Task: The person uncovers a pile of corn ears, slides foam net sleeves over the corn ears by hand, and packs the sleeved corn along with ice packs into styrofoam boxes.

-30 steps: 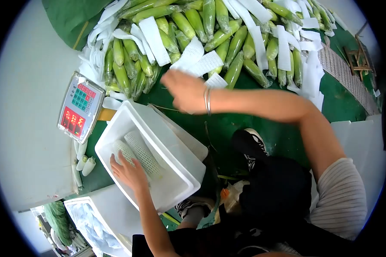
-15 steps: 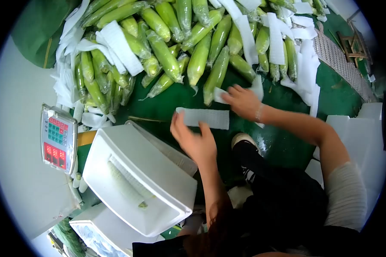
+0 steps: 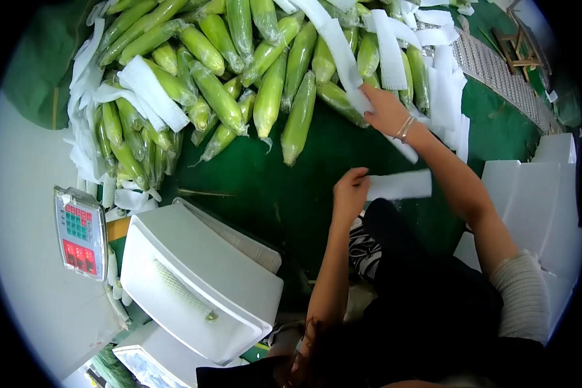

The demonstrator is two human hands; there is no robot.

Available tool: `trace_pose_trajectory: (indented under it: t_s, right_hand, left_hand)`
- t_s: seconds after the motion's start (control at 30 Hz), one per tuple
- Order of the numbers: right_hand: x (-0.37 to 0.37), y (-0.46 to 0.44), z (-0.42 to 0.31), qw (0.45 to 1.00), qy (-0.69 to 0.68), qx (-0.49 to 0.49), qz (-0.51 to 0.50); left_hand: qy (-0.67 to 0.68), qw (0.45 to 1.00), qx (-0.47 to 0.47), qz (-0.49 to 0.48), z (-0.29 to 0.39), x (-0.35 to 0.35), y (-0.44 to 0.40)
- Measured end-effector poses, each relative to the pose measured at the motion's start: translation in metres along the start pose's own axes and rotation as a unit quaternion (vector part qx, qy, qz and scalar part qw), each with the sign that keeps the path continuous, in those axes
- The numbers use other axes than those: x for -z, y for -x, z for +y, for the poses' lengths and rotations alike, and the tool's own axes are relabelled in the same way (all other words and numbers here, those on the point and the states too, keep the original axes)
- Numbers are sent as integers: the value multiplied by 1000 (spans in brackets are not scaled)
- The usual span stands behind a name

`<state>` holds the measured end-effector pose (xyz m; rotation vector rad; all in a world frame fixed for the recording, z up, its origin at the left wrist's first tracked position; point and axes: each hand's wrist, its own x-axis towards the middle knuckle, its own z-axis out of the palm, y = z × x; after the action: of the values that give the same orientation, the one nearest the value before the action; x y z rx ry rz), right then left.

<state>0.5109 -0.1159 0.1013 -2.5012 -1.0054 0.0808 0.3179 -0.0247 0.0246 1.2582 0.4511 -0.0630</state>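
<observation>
Right, left hand [image 3: 350, 197] has its fingers closed on the near end of a white foam net sleeve [image 3: 399, 185]; the rest of the sleeve sticks out flat toward the right, just above the dark trouser leg [image 3: 410, 258]. Right hand [image 3: 387, 110] is up at the corn pile's near edge, fingertips at the lower end of a long white foam strip [image 3: 336, 48]; can't tell whether they're closed on it or only touching.

Handling, as judged: sleeve looks very light, soft, springy, easily crushed or torn; best held by an end, near the mouth, pinched lightly. Film-wrapped corn ears [image 3: 299, 123] look heavier and firm, probably slippery in the plastic; grip round the thick middle, since the loose film ends may slide.

Edges and room: green floor [image 3: 258, 171] shows between the pile and the white foam box [image 3: 200, 258], left of the left hand and well apart from it. Box rim is raised, with a netted ear [image 3: 181, 284] inside. Digital scale [image 3: 77, 229] stands just beyond the box's left side. White foam panels [image 3: 517, 200] bound the right, near the right forearm; the leg limits downward movement.
</observation>
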Motion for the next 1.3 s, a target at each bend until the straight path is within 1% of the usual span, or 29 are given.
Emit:
trace_pose_trajectory:
  t_s: [0.03,0.07,0.13,0.17,0.2,0.27,0.33,0.37,0.4,0.43,0.47,0.53,0.57,0.6,0.67,0.7,0.73,0.8,0.83,0.87,0.93,0.97,1.03,1.07,1.1,1.17,1.23,1.27,1.3]
  right_hand:
    - [20,-2,-10,987,-146,-67,-3]
    - [39,-4,-19,948,-288,-134,-12]
    - [58,-9,-42,848,-528,-43,21]
    - [46,-14,-48,815,-576,-59,-1]
    - [24,-20,-53,780,-621,-71,-20]
    - [-35,-20,-70,560,-804,-166,-110]
    - [-70,-6,-92,580,-777,-224,-103]
    - [-94,2,-86,617,-751,-221,-78]
    - [-114,10,-83,652,-724,-218,-56]
    - [-119,19,-83,793,-587,-166,3]
    - [-123,28,-85,850,-501,-131,95]
    - [-119,35,-83,731,-635,-236,78]
    - [-118,30,-76,698,-663,-259,81]
    - [-116,24,-67,622,-725,-290,62]
    - [-121,10,-76,371,-864,-333,69]
    - [-121,6,-78,387,-862,-328,23]
    - [-130,3,-85,465,-811,-352,34]
    - [-164,5,-88,681,-640,-355,27]
    - [-171,4,-92,718,-624,-304,56]
    - [-176,4,-95,729,-618,-287,64]
    - [-170,11,-95,763,-555,-329,46]
    - [-152,17,-97,781,-518,-346,49]
    - [-97,37,-109,821,-454,-340,66]
    - [-60,54,-119,849,-422,-315,36]
    - [-40,70,-122,859,-420,-292,15]
    - [3,79,-130,867,-406,-289,-32]
    - [14,69,-127,875,-384,-288,-64]
    - [10,51,-125,882,-382,-265,-74]
    - [3,34,-125,889,-381,-241,-80]
  left_hand:
    - [-17,996,-62,54,3,6,0]
    - [21,994,-28,108,32,15,3]
    - [55,980,-67,177,61,44,-2]
    - [94,975,-88,179,72,56,-10]
    - [118,975,-63,179,88,67,-19]
    - [201,968,-86,126,113,69,-35]
    - [155,986,11,58,101,94,-41]
    - [140,990,26,27,87,101,-43]
    - [110,993,29,41,85,94,-36]
    - [109,991,5,73,71,87,-32]
    - [107,988,-22,106,59,80,-31]
    - [116,982,-54,136,41,78,-31]
    - [209,967,-76,127,46,79,-33]
    - [300,942,-99,114,51,79,-38]
    - [343,909,-108,211,83,73,-50]
    - [231,935,-122,239,65,90,-65]
    - [-43,942,-176,282,14,128,-92]
    - [-337,854,-168,359,23,115,-90]
    - [-362,822,-208,387,25,114,-93]
    - [-386,808,-180,408,25,111,-94]
    - [-387,883,-79,255,28,111,-89]
    - [-301,927,-30,222,55,90,-74]
    - [-119,986,7,119,56,74,-51]
    - [21,994,57,88,68,58,-30]
    - [32,986,126,104,80,48,-6]
    - [-39,995,58,78,25,57,22]
    - [210,954,192,91,19,56,32]
    - [227,931,257,125,34,57,29]
    - [135,960,196,148,67,55,30]
